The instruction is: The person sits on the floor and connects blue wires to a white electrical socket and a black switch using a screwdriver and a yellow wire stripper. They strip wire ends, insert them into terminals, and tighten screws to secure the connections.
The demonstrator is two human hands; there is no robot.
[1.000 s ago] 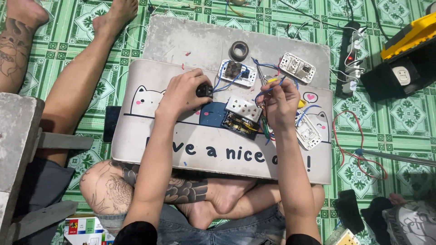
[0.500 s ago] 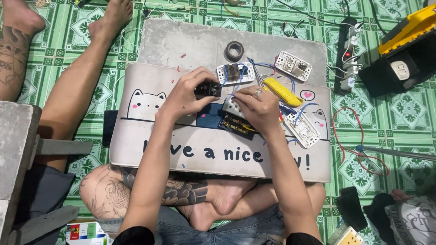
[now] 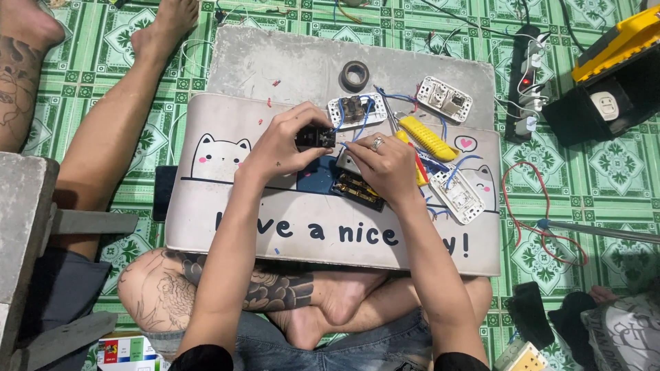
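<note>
On mat point(image 3: 227, 227): yellow knife point(image 3: 427, 137), tape roll point(image 3: 355, 74), white socket plates point(image 3: 445, 99) were seen nearby.
L hand point(image 3: 278, 148): black switch module point(image 3: 315, 138) was pinched by fingertips.
R hand point(image 3: 382, 167): fingers were curled, tips held at module.

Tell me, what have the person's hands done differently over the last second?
The right hand has dropped from its raised spot among the blue wires and closed in toward the small black part, with the yellow utility knife now uncovered beside it. The left hand kept its pinch on that part. The tape roll and white switch plates stayed put.
</note>
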